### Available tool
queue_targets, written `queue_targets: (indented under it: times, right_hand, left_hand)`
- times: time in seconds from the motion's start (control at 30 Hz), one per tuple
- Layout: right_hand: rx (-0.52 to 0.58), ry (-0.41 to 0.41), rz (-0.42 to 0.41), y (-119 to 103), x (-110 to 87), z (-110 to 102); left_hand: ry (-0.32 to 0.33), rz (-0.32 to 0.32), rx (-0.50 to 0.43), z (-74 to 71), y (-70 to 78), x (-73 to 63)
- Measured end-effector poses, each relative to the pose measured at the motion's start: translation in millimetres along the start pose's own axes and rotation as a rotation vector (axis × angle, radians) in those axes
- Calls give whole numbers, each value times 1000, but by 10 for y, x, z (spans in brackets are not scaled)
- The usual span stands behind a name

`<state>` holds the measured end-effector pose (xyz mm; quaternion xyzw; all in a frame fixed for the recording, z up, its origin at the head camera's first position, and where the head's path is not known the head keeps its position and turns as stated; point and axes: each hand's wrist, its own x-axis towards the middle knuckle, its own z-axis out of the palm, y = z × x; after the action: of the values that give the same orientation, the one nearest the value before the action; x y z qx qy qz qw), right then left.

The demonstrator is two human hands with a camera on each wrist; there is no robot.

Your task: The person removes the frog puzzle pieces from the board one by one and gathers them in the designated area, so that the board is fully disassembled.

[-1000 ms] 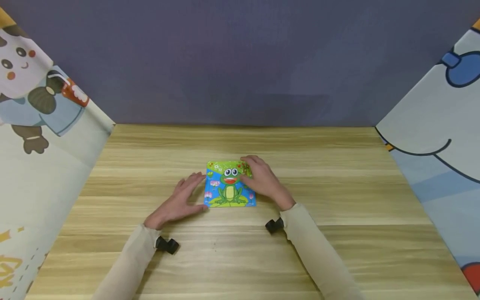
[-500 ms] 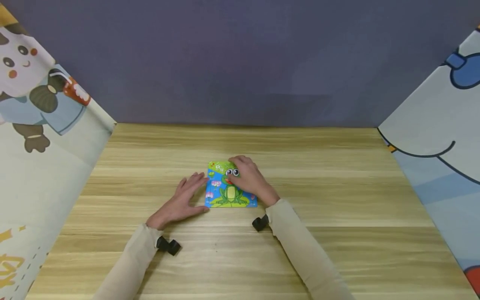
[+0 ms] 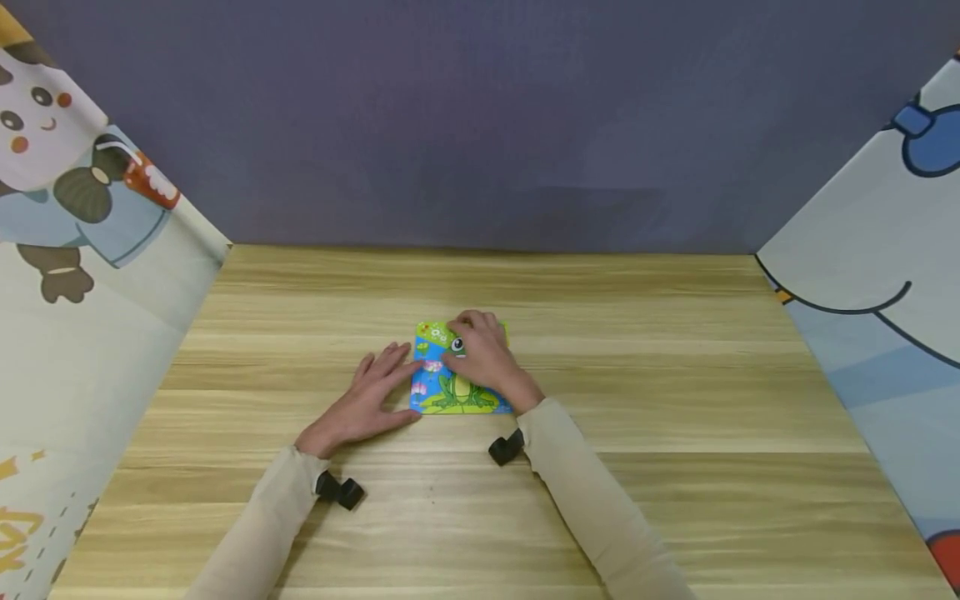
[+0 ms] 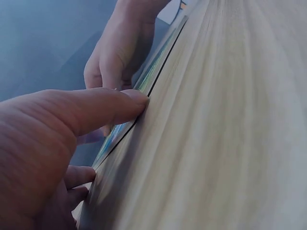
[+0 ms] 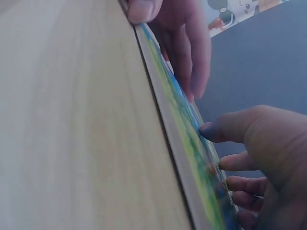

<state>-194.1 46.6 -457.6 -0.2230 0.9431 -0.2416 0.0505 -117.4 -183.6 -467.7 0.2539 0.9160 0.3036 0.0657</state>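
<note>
A thin square board with a green frog picture (image 3: 460, 402) lies flat on the wooden table. My left hand (image 3: 360, 408) is at its left side, fingers extended along that edge and thumb (image 4: 132, 100) on the near left corner. Over the upper right of the picture is my right hand (image 3: 486, 354), hiding part of the frog's head and the right side. In the right wrist view its thumb (image 5: 225, 128) and fingertips (image 5: 235, 162) touch the board's top face, spread apart. No separate object shows between them.
The wood-grain table (image 3: 637, 350) surrounds the board. A dark blue-grey panel (image 3: 480, 125) stands along the back. Cartoon-printed panels rise at the left (image 3: 150, 333) and right (image 3: 832, 250). Each wrist carries a small black camera.
My right hand has slid left across the board from its right edge, covering more of the frog's head. The left hand has stayed nearly still, and the board has hardly moved.
</note>
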Motion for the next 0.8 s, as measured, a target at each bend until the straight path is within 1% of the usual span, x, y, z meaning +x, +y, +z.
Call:
queue_targets:
  times: [0.1, 0.27, 0.47, 0.67, 0.8]
  right_hand:
    - [4, 11, 5, 2, 2, 43]
    - [28, 41, 8, 10, -6, 98]
    - [44, 72, 13, 6, -2, 125]
    - [34, 80, 42, -10, 26, 138]
    - [37, 86, 58, -29, 54, 146]
  left_hand:
    - [6, 19, 28, 14, -7, 2]
    - [14, 30, 54, 25, -9, 0]
    - [-3, 18, 75, 21, -3, -2]
    - [6, 28, 75, 18, 16, 2]
    - [-4, 20, 77, 8, 21, -2]
